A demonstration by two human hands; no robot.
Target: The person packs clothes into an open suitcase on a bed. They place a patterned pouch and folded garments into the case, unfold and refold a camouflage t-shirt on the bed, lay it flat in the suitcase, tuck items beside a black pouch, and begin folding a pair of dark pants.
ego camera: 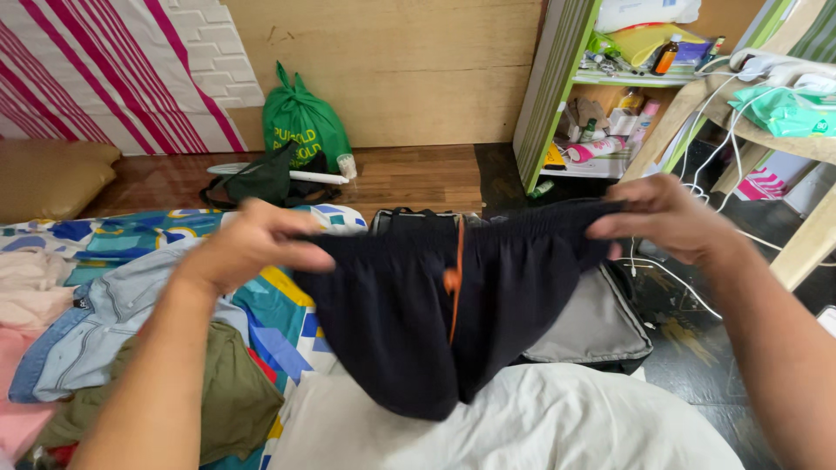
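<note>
Holding up dark shorts (435,305) by the waistband, left hand (252,244) and right hand (666,218) each pinching closed on a corner, orange drawstring (453,278) dangling at centre above a white-clad lap (514,426). Spreading the garment flat, seemingly mid-fold; bringing the sides together likely calling for even tension. Lying just behind, an open suitcase (592,326), grey lining showing, contents hidden. Piling at left, denim and olive clothes (131,348). Sitting farther off, a knotted green bag (300,122); crowding the shelf (610,104), bottles and boxes.
</note>
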